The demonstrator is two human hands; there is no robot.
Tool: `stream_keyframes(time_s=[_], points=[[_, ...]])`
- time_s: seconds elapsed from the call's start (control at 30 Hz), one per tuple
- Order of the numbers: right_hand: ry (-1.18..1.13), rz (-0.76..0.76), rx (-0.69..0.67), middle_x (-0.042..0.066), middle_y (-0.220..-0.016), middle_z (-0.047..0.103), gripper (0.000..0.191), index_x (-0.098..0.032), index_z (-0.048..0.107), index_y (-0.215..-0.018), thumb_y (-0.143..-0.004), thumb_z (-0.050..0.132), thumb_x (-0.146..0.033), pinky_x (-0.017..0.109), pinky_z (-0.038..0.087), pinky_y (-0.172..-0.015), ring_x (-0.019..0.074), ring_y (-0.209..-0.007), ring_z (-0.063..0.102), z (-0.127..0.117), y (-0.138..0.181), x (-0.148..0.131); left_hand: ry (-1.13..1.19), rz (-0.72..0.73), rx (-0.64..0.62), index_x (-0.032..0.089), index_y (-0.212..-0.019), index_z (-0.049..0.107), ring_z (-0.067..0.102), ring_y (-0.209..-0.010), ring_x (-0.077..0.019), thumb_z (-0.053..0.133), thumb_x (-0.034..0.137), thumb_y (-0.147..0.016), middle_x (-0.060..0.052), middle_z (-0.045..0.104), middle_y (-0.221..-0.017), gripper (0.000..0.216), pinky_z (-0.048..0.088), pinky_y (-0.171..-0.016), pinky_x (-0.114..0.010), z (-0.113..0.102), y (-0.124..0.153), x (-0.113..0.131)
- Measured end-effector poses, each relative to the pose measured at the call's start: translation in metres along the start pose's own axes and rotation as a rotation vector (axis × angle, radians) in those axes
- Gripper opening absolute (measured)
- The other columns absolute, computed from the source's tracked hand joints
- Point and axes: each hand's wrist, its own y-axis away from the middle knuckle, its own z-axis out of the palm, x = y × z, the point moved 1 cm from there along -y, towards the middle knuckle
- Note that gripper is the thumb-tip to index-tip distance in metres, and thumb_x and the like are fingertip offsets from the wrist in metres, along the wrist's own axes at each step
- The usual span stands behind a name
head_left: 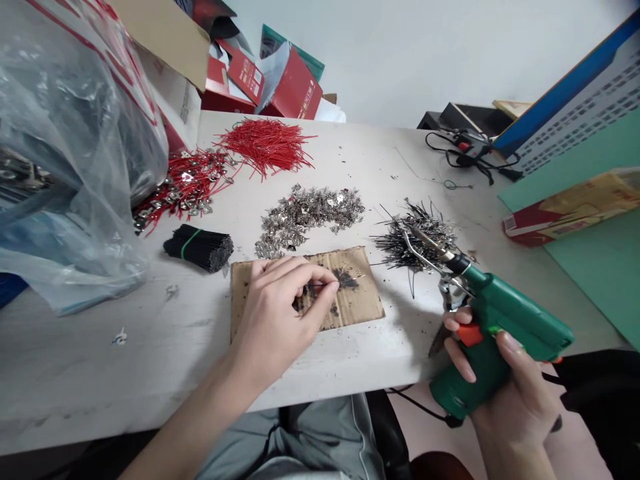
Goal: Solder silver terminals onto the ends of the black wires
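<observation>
My left hand [280, 307] rests on a scorched piece of cardboard [360, 303] and pinches a thin black wire [327, 285] whose small metal terminal points right. My right hand [505, 380] is wrapped round the grip of a green soldering gun [505, 320], a finger near its orange trigger. The gun's metal tip [425, 241] hovers over a pile of black wires with terminals [417, 237], right of the cardboard. A heap of loose silver terminals [310, 217] lies just behind the cardboard.
A banded bundle of black wires [200, 248], red wires with terminals [187, 187] and a fan of red wires [265, 143] lie at left. A clear plastic bag [65, 147], cardboard and red boxes [290, 87] crowd the back left. A green board [595, 247] sits at right.
</observation>
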Motion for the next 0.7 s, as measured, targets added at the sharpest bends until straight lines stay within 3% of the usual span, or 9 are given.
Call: stream_keyframes(time_s=[0.7], points=[[-0.01, 0.013, 0.004, 0.012, -0.092, 0.058, 0.026, -0.018, 0.069, -0.11, -0.086, 0.068, -0.028, 0.018, 0.036, -0.037, 0.0213, -0.081, 0.057, 0.0021, 0.001, -0.001, -0.072, -0.014, -0.045, 0.024, -0.085, 0.066, 0.061, -0.078, -0.0167, 0.064, 0.02, -0.094, 0.004, 0.071, -0.082, 0.01, 0.035, -0.083, -0.04, 0.0012, 0.0, -0.0029]])
